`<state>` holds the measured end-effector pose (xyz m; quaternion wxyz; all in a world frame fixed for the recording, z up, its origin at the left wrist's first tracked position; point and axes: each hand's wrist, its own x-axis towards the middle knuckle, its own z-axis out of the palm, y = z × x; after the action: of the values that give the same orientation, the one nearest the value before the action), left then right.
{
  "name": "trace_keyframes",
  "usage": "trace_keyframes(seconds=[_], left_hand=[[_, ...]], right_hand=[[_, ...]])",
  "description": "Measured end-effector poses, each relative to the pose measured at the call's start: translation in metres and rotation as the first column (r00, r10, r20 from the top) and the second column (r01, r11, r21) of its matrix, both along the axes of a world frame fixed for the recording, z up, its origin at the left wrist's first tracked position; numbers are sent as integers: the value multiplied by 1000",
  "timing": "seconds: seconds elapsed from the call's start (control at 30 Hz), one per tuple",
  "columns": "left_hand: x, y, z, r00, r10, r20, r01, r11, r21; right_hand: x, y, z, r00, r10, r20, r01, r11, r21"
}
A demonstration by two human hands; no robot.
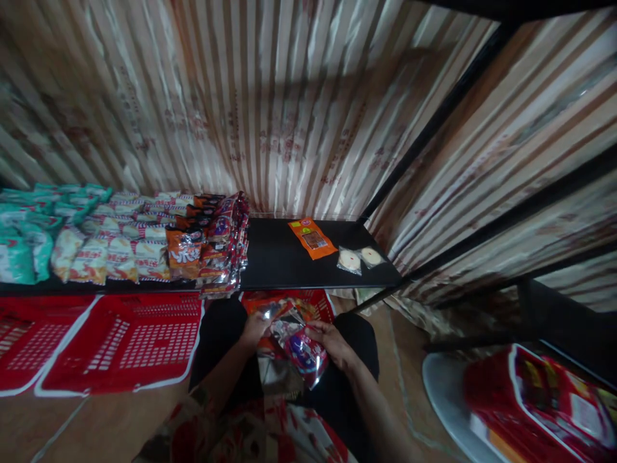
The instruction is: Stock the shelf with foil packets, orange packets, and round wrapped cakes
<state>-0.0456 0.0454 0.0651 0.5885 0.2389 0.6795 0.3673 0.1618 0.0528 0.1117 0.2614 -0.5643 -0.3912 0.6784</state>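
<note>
My left hand [254, 329] is closed on the edge of a shiny snack packet, just above my lap. My right hand [331, 342] has its fingers closed on the side of a red and purple snack packet [307, 354] with a clear, glossy edge. Between both hands more foil packets overlap, some orange, and I cannot make out where one ends and another begins. A red basket [322, 301] shows partly behind them, between my knees. On the black shelf [270, 257] ahead stands a stack of similar red and purple packets [226, 238].
Orange bags [184, 251], cream bags [120, 257] and teal bags [17, 257] line the shelf's left. To the right lie an orange packet [312, 239] and two round wrapped items [349, 260]. Red baskets [149, 344] sit below left; a filled basket [491, 386] stands at right.
</note>
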Motion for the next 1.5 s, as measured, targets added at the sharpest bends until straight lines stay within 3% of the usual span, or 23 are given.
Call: trace_keyframes(seconds=[0.23, 0.4, 0.73, 0.87, 1.0, 1.2, 1.4, 1.5], left_hand=[[-2, -6, 9, 990, 32, 139, -36, 999, 21], [-9, -9, 5, 923, 58, 381, -74, 997, 27], [-26, -15, 11, 795, -47, 605, -31, 992, 118], [-34, -19, 12, 806, -78, 587, 13, 993, 114], [-37, -19, 7, 860, 9, 510, -39, 998, 49], [-29, -17, -1, 754, 66, 653, -84, 996, -4], [-30, -17, 7, 698, 48, 714, 10, 997, -77], [-32, -17, 11, 627, 57, 777, 31, 995, -97]], right_hand=[[1, 15, 21, 988, 139, 74, -140, 990, 14], [-3, 26, 29, 959, 256, 120, -261, 965, 29], [-17, 48, 44, 915, 353, 193, -374, 924, 80], [-25, 52, 53, 924, 319, 209, -344, 934, 95], [-28, 57, 51, 938, 277, 208, -294, 954, 56], [-24, 58, 41, 953, 252, 169, -270, 959, 90], [-17, 54, 53, 958, 256, 130, -271, 956, 112], [-15, 55, 56, 965, 215, 148, -235, 963, 131]])
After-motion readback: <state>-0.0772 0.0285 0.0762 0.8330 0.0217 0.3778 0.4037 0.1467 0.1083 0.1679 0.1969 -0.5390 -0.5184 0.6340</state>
